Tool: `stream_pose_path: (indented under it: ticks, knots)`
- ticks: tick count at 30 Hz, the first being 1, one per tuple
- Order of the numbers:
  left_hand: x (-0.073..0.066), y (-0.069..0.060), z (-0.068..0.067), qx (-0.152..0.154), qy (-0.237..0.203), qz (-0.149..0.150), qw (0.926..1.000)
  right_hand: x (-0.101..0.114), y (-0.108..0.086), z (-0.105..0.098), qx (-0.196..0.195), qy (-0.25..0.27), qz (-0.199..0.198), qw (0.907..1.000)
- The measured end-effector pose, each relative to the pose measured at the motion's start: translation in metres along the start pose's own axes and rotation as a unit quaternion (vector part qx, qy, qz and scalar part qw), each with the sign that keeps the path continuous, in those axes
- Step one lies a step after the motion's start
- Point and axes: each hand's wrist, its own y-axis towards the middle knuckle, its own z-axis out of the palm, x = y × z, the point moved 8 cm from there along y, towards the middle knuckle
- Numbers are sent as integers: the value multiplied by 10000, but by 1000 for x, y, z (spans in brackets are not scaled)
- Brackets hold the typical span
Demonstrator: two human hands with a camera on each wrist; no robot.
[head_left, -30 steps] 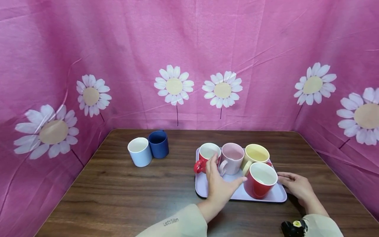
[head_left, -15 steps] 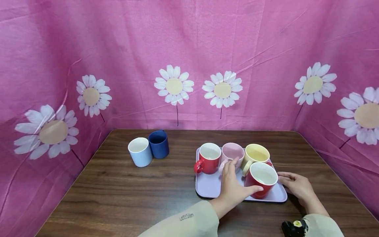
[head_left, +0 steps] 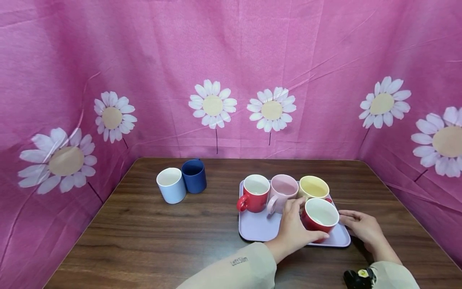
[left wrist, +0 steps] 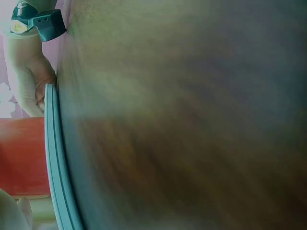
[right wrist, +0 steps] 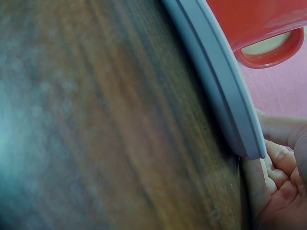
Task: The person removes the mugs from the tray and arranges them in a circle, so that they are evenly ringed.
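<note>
Dark lettering on the left sleeve [head_left: 239, 261] appears to read "LetsSlim"; the black wrist device [head_left: 359, 277] at lower right carries a yellowish sticker too small to read. The left hand [head_left: 291, 229] is curved round the near red mug [head_left: 321, 218], fingers at its left side and thumb across its front. That mug stands upright on the lilac tray [head_left: 257, 226], right of centre. The right hand [head_left: 362, 228] is at the tray's right edge with its fingers against it; whether it grips cannot be told. The tray's raised rim lies near the table's front, with a broad stretch of brown table [head_left: 144, 241] to its left and a narrower strip to its right. Counted, there are six mugs: four on the tray, with the left red mug [head_left: 256, 198], pink mug [head_left: 284, 188] and yellow mug [head_left: 313, 188] in its back row, plus the pale blue mug [head_left: 172, 192] and navy mug [head_left: 195, 180] left of centre. Six daisies mark the pink cloth [head_left: 231, 40] behind.
</note>
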Motion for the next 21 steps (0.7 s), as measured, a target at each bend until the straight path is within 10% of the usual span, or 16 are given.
stream_pose_path:
  ticks: [11, 21]
  knots:
    - [4, 1, 10, -638, 337, -406, 9966, -2, 0, 0, -3, 34, 46, 10000]
    - [0, 0, 10, -1033, 254, -40, 9943, 1, -2, 0, -16, 106, 8, 9999]
